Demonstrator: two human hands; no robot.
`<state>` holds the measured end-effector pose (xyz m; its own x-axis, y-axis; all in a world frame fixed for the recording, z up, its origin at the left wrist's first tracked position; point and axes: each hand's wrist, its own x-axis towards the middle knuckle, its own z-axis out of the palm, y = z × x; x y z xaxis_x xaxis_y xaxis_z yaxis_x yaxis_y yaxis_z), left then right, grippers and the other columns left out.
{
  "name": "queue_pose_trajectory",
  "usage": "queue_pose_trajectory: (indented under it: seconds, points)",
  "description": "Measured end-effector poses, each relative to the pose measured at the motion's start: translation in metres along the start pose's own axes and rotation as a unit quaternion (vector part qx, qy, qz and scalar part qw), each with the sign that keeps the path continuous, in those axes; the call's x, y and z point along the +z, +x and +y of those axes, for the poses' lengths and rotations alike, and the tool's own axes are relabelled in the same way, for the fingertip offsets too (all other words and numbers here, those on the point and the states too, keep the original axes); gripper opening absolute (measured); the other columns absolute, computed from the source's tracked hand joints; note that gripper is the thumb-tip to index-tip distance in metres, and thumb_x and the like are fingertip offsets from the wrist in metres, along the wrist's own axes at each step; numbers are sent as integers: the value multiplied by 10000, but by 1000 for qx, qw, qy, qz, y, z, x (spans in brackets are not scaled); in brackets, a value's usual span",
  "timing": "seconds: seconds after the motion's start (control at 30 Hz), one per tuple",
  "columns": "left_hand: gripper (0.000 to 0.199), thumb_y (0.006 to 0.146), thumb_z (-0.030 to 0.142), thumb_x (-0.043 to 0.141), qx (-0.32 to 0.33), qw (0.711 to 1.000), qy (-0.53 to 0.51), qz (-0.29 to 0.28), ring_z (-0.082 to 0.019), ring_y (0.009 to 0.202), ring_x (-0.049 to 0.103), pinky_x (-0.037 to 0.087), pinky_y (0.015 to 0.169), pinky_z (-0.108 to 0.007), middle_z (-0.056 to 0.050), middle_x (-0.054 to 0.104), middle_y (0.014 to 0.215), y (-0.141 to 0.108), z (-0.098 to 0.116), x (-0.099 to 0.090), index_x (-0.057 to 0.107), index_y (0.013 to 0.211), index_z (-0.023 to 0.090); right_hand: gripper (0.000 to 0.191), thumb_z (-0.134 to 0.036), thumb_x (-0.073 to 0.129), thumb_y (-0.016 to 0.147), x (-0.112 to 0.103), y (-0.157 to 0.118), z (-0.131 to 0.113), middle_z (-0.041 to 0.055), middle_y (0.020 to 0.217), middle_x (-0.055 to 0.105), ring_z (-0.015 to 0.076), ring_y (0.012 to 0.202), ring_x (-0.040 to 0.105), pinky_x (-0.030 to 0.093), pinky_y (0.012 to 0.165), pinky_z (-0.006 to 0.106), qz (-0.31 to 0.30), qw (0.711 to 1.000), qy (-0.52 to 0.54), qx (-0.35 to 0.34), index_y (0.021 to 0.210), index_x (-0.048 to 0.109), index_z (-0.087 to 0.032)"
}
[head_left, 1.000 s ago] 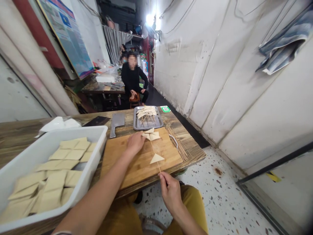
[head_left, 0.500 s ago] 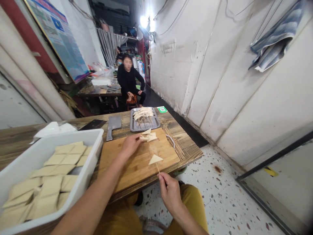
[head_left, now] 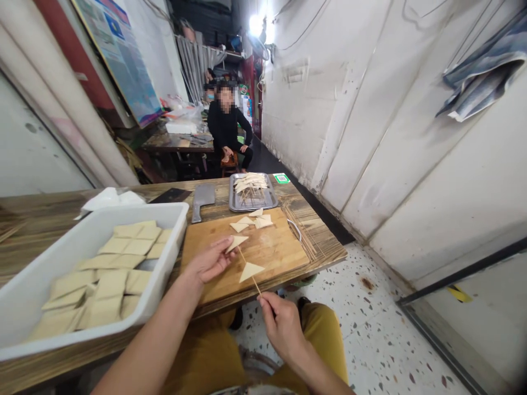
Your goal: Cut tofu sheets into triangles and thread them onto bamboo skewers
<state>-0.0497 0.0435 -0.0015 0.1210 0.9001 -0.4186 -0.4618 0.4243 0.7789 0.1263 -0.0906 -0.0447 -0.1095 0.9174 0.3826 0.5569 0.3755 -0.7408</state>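
Note:
My right hand [head_left: 282, 323] grips the lower end of a thin wooden skewer [head_left: 257, 285] above the cutting board's near edge. One pale triangular piece [head_left: 250, 271] is threaded on the skewer. My left hand [head_left: 213, 260] pinches another triangular piece [head_left: 236, 243] at the skewer's upper tip. Several loose triangles [head_left: 262, 220] lie at the far side of the wooden cutting board [head_left: 201, 241]. Behind the board, a metal tray [head_left: 235, 204] holds several skewered pieces [head_left: 251, 181].
A white bin [head_left: 171, 241] of pale square sheets stands at the left. A cleaver [head_left: 203, 200] lies beyond the board, and bare skewers [head_left: 308, 236] lie at its right. A person in black [head_left: 226, 126] sits behind the table.
My left hand has come back from the loose triangles toward the skewer with one triangle in its fingers. The view has shifted, so the scene sits further right. My right hand still holds the skewer.

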Motion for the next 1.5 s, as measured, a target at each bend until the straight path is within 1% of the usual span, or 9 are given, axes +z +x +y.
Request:
queue_pose_trajectory:
  seconds: [0.1,0.2,0.33,0.63,0.93,1.07,1.13,1.3,1.5]
  points:
    - [107,845,99,506,-24,999,-27,19,-183,788,684,576,644,-280,-140,690,914,0,-1,-4,602,891,102,297,-217,372,931,-2,-3,-3,9,614,580,122,525,524,384,528,194,-10,1000,1,-2,786,627,-170]
    - [116,847,117,512,-24,998,-46,20,-234,902,670,566,760,-376,-173,678,990,2,-2,-8,596,925,95,301,-218,368,930,-4,-3,-6,15,621,587,124,528,528,386,524,194,-11,1000,5,-2,783,626,-167]
    - [115,850,115,509,-29,998,-54,16,-240,914,668,559,786,-384,-186,677,997,2,-3,-8,596,917,83,313,-224,362,929,-4,-3,-6,19,625,597,127,523,531,393,520,198,-10,1000,5,-2,791,637,-167]
    - [97,853,99,491,-34,997,-65,24,-256,901,671,561,794,-396,-187,686,949,-3,-3,0,586,852,79,322,-233,358,938,-2,-2,-5,22,630,595,127,530,533,392,524,200,-12,1000,15,-1,786,634,-164]
    - [82,827,73,523,-31,998,-61,15,-259,891,674,562,791,-406,-184,687,946,-2,-6,-2,597,861,79,331,-223,355,930,-5,0,-9,24,608,606,137,508,555,409,513,203,-11,1000,-2,-1,769,640,-170]
    - [78,822,74,528,-33,998,-53,11,-257,870,679,562,792,-408,-171,692,932,-3,-7,-1,604,837,82,312,-219,367,925,-5,0,-9,30,632,617,143,553,587,429,557,199,-9,1000,8,8,766,632,-174]
    - [86,825,77,523,-32,998,-48,7,-260,873,678,563,791,-405,-169,694,930,-4,-6,0,609,832,81,310,-215,363,926,-4,1,-9,26,627,607,139,544,574,416,542,198,-14,1000,7,12,759,621,-173]
    - [94,827,87,526,-30,999,-37,-8,-274,934,659,555,811,-407,-175,686,982,-9,-7,0,616,853,78,309,-206,362,925,-3,3,-10,3,578,556,124,489,510,351,485,199,-19,1000,-6,6,731,601,-175]
    - [152,842,75,494,-11,998,-43,-37,-268,991,636,530,865,-409,-169,666,1065,-17,-8,1,637,892,73,305,-195,357,922,-4,2,-12,16,615,594,133,521,550,378,516,202,-16,1000,-2,-1,762,615,-173]
